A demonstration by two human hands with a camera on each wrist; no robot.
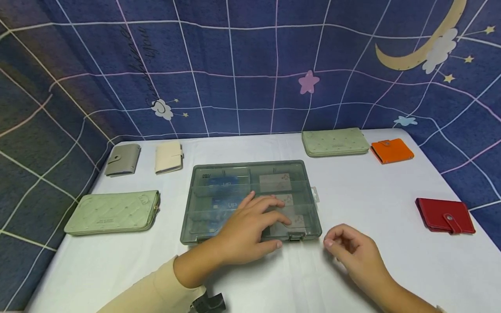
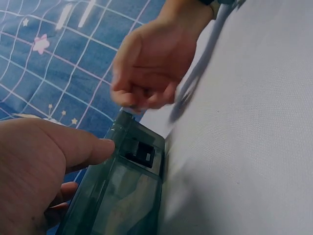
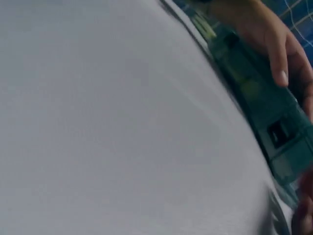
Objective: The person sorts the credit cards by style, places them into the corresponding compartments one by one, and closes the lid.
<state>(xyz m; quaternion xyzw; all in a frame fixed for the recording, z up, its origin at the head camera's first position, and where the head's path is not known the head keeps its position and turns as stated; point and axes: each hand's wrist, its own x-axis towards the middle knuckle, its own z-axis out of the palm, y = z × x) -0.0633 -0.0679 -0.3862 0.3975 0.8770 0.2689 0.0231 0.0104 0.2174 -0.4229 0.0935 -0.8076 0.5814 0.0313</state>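
A closed, see-through grey-green plastic case (image 1: 250, 169) lies flat at the middle of the white table. Blue cards marked VIP (image 1: 228, 202) and pale cards (image 1: 275, 182) show through its lid, partly covered by my left hand (image 1: 244, 230). That hand rests on the lid with fingers spread, its thumb by the front edge. A dark latch (image 2: 142, 152) on the front side shows in the left wrist view. Just off the case's front right corner, my right hand (image 1: 352, 252) hovers with loosely curled fingers, thumb near the index finger, holding nothing.
At left lie a green quilted wallet (image 1: 113, 213), a grey card holder (image 1: 123, 159) and a cream one (image 1: 168, 156). To the right are another green wallet (image 1: 335, 142), an orange card holder (image 1: 392, 150) and a red one (image 1: 445, 216). A blue patterned curtain (image 1: 250, 65) hangs behind.
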